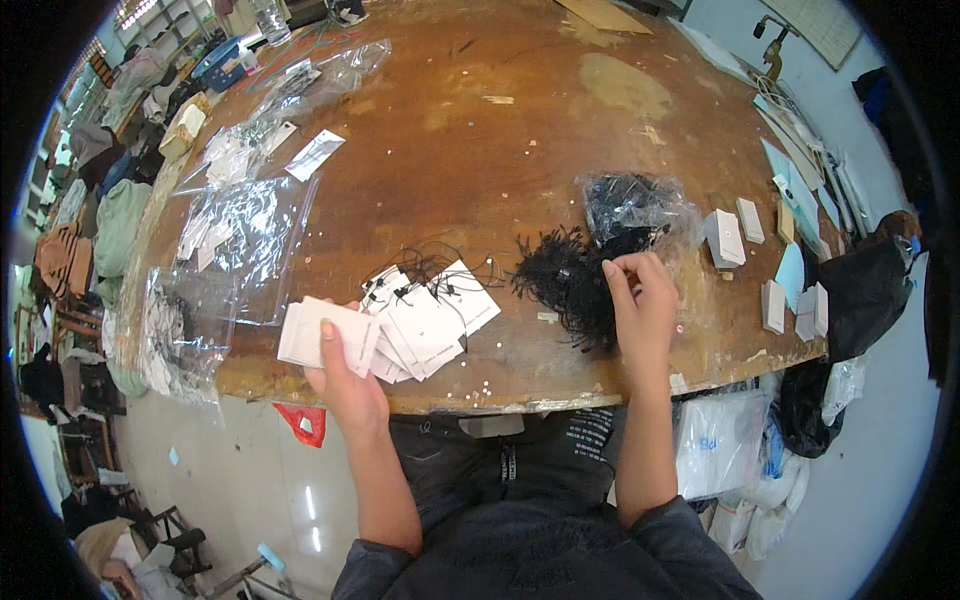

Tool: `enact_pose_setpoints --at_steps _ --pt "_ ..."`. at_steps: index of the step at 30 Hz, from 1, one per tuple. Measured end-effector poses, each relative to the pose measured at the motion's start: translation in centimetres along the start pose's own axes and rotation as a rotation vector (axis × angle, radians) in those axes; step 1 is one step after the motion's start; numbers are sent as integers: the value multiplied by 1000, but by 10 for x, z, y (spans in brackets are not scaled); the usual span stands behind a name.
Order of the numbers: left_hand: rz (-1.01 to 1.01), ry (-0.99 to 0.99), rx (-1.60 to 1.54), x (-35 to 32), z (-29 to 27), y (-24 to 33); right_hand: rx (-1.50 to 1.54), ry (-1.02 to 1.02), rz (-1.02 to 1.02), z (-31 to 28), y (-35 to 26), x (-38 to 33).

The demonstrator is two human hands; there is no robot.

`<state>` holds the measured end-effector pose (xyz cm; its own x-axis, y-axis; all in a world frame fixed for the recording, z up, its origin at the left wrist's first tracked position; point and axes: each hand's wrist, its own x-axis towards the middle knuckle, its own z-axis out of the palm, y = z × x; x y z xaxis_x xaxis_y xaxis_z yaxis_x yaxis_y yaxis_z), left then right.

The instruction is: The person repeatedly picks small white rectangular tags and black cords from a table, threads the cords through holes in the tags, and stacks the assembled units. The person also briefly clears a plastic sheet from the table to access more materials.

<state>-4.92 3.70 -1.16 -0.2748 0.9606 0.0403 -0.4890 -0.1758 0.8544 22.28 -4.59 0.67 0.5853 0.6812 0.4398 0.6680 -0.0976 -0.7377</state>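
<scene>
Gripping a small stack of white card tags (328, 335) between thumb and fingers, the left hand (345, 385) sits at the near edge of the worn brown worktop (480, 130), the thumb lying across the top card. The right hand (640, 305), well apart from the left, has its fingertips pinched together on something thin and dark at the edge of a bundle of black strings (568, 285); what exactly is pinched is too small to tell. Between the two hands lies a fanned heap of white tags with black loops (430, 320), touching the held stack on its left side. Just behind the right hand sits a clear plastic bag of more black strings (635, 205). Farther right, several small white blocks of cards (725, 238) stand near the worktop's edge. To the left, clear plastic bags (240, 235) holding white tags spread along the worktop's left rim, some hanging over it. A red scrap (303, 422) lies on the pale floor (250, 480) below the left hand, and white sacks (720, 440) sit beneath the worktop on the right.
</scene>
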Motion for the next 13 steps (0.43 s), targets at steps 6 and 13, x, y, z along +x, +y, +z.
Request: enact_pose_setpoints --at_steps 6,13 --pt "-161 -192 16 -24 -3 -4 365 24 196 -14 -9 2" --pt "-420 -692 42 -46 -4 -14 593 -210 135 -7 -40 -20"
